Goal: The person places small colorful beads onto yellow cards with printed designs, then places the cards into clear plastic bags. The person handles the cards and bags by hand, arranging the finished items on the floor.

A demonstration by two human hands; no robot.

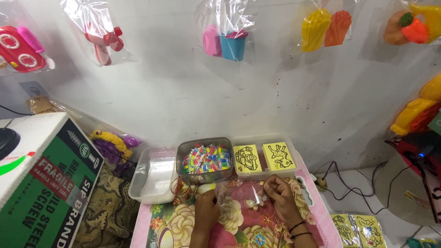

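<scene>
Small clear plastic bag (pixel 224 198): held low over the flower-printed table (pixel 239 227), between the two hands, just in front of the trays.
Left hand (pixel 206 209): fist-like, fingers together and pinched on the left edge of the bag.
Right hand (pixel 278 195): fingers curled together at the bag's right side, near some small pale pieces (pixel 253 203) at the bag's mouth; whether they clamp the film or a piece, cannot tell. Dark bands on the wrist.
Step in hand: judged to be filling or closing the little bag, both hands busy at it.
Next move calls for: a steady pinch on thin, slippery film and a fine grip on tiny parts, by my reading.
Grey plastic tray of bright wrapped sweets (pixel 205 159): just behind the hands, apart from them.
Clear tray with two yellow picture cards (pixel 264 157): to the right of the sweets.
Clear plastic tub of folded bags (pixel 154 174): to the left of the sweets.
Green and white cardboard box (pixel 41 183): far left.
Bagged plastic toys on the white wall (pixel 229 39): hanging well above.
</scene>
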